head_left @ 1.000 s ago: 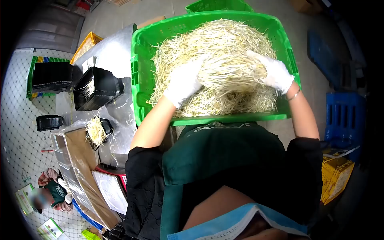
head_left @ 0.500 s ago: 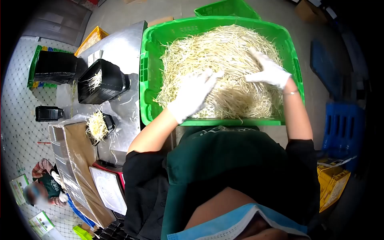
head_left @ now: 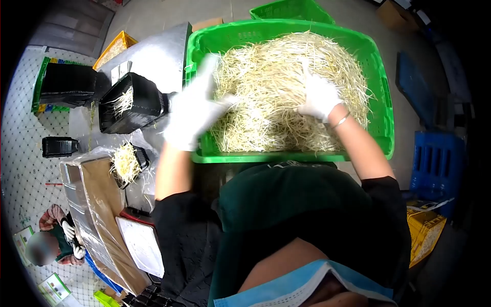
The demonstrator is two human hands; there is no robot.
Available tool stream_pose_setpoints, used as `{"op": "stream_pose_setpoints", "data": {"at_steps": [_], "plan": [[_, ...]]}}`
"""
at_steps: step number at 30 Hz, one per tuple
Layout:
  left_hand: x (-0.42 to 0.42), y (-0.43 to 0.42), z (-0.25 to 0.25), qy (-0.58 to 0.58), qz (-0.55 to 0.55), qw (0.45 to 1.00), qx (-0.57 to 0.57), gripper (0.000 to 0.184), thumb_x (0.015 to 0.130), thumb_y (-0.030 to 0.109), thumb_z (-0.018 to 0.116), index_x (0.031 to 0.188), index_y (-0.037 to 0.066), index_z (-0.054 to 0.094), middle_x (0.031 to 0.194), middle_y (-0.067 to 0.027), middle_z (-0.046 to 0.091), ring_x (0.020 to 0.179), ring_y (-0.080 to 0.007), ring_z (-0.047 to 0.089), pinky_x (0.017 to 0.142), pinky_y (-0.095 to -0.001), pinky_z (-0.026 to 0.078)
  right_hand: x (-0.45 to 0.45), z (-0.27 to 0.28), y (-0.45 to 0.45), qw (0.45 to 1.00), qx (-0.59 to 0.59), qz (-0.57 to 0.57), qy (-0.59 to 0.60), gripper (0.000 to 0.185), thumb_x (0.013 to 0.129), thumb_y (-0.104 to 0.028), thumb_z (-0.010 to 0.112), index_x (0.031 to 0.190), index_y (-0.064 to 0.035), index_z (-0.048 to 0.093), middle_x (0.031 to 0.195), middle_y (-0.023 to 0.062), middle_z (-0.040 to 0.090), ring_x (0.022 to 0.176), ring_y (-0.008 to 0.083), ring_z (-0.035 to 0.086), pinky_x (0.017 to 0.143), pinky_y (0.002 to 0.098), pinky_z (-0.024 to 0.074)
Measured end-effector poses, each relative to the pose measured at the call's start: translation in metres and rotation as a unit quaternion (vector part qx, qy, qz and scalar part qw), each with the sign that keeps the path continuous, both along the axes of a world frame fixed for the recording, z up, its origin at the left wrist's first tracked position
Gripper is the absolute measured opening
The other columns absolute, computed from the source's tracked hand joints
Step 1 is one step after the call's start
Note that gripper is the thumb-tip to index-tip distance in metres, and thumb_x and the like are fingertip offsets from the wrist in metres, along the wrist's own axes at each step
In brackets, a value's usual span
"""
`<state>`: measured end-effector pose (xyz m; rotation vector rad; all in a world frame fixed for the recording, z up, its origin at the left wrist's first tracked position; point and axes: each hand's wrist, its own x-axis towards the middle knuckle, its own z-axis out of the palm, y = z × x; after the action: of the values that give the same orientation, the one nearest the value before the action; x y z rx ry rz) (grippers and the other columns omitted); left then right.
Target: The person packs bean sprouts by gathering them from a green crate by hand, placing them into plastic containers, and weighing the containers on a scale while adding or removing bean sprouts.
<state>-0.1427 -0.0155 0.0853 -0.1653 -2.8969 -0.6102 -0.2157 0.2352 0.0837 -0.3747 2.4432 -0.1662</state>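
Note:
A large heap of pale bean sprouts (head_left: 261, 92) fills most of the green crate (head_left: 381, 102). My left hand (head_left: 193, 115), in a white glove and slightly blurred, is over the crate's left rim. Its thumb and fingers are spread, and no sprouts show in it. My right hand (head_left: 321, 97), also gloved in white, rests on the right part of the heap. Thumb and fingers there stand apart, with the fingertips partly among the sprouts.
Left of the crate, a metal table (head_left: 153, 53) bears a stack of black containers (head_left: 146, 105) and a small sprout-filled container (head_left: 126, 163). An open cardboard box (head_left: 105, 204) and a white-topped scale (head_left: 140, 245) lie nearer. A co-worker (head_left: 64, 235) is at lower left.
My left hand has moved left off the sprouts to the crate's left rim. My right hand has shifted slightly left on the heap. The crate sits slightly further right in view.

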Motion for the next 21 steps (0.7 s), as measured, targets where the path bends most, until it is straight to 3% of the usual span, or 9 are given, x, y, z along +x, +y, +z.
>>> {"op": "stream_pose_setpoints", "data": {"at_steps": [1,3,4,6,8,14,16,18,21], "plan": [[-0.004,-0.029,0.026,-0.121,0.188,0.973,0.055,0.066,0.073,0.036,0.078,0.127,0.006,0.055,0.094,-0.0135,0.069,0.083,-0.0208,0.065,0.076,-0.0318,0.051,-0.005,-0.01,0.008,0.999,-0.002,-0.005,0.034,0.12,0.061,-0.043,0.078,0.149,-0.002,0.007,0.139,0.0259,0.037,0.128,0.0367,0.038,0.109,0.042,0.0286],[-0.021,-0.152,0.007,0.118,0.284,0.952,0.002,0.046,0.081,0.027,0.071,0.118,0.003,0.059,0.094,-0.0148,0.068,0.084,-0.0202,0.064,0.077,-0.0315,0.05,0.002,-0.075,0.031,0.944,-0.053,0.058,0.32,0.121,0.06,-0.033,0.08,0.149,-0.0028,0.005,0.127,0.0254,0.046,0.114,0.0365,0.049,0.101,0.0427,0.0373],[-0.024,-0.19,0.009,0.286,0.276,0.914,-0.083,0.043,0.081,0.022,0.069,0.118,0.001,0.058,0.097,-0.0133,0.067,0.082,-0.0205,0.062,0.077,-0.0332,0.05,0.006,-0.075,0.028,0.946,-0.05,0.06,0.316,0.121,0.06,-0.033,0.08,0.149,-0.0028,0.005,0.127,0.0254,0.046,0.114,0.0365,0.049,0.101,0.0427,0.0373],[-0.015,-0.269,-0.015,0.167,0.483,0.812,-0.283,0.042,0.079,0.033,0.067,0.112,0.008,0.063,0.104,-0.0158,0.066,0.093,-0.0327,0.063,0.08,-0.042,0.048,0.015,-0.062,0.014,0.961,-0.002,0.058,0.269,0.117,0.06,-0.029,0.078,0.149,-0.0028,0.008,0.123,0.0257,0.049,0.109,0.0374,0.051,0.099,0.0428,0.0391],[-0.004,-0.37,-0.062,0.04,0.324,0.933,0.152,0.04,0.077,0.034,0.065,0.102,0.003,0.066,0.097,-0.0182,0.068,0.086,-0.0329,0.064,0.078,-0.0407,0.048,0.026,-0.06,0.01,0.969,0.004,0.055,0.241,0.114,0.06,-0.026,0.078,0.149,-0.0026,0.01,0.119,0.0256,0.051,0.106,0.0378,0.053,0.097,0.0428,0.0398],[0.042,-0.356,-0.022,-0.076,0.428,0.893,-0.114,0.044,0.078,0.035,0.067,0.094,-0.006,0.065,0.086,-0.0249,0.067,0.083,-0.0371,0.066,0.073,-0.0395,0.05,0.016,-0.058,0.059,0.959,-0.196,-0.023,0.202,0.102,0.061,-0.021,0.079,0.146,-0.0027,0.026,0.12,0.018,0.058,0.11,0.0299,0.057,0.097,0.0377,0.0445],[0.053,-0.358,-0.024,-0.174,0.469,0.866,-0.007,0.048,0.077,0.04,0.07,0.096,-0.004,0.066,0.093,-0.026,0.067,0.091,-0.0381,0.065,0.076,-0.0394,0.05,0.003,-0.066,0.095,0.89,-0.425,-0.121,0.112,0.1,0.063,-0.025,0.082,0.144,-0.0024,0.029,0.132,0.0144,0.052,0.12,0.0249,0.052,0.102,0.0363,0.0413],[0.065,-0.347,-0.02,-0.098,0.441,0.878,-0.155,0.049,0.078,0.043,0.07,0.097,-0.001,0.067,0.096,-0.0242,0.067,0.093,-0.0377,0.065,0.077,-0.0413,0.049,0.004,-0.054,0.112,0.772,-0.608,-0.189,-0.003,0.095,0.067,-0.019,0.083,0.143,-0.0031,0.03,0.134,0.0112,0.051,0.123,0.0205,0.05,0.105,0.0378,0.0395],[0.059,-0.309,0.007,-0.113,0.499,0.81,-0.285,0.048,0.081,0.048,0.065,0.1,0.004,0.068,0.101,-0.0204,0.067,0.097,-0.0363,0.064,0.078,-0.0437,0.05,0.007,-0.026,0.102,0.886,-0.431,-0.058,0.164,0.099,0.062,-0.023,0.084,0.143,-0.0025,0.031,0.129,0.0163,0.055,0.12,0.0254,0.053,0.105,0.0372,0.0397]]}}
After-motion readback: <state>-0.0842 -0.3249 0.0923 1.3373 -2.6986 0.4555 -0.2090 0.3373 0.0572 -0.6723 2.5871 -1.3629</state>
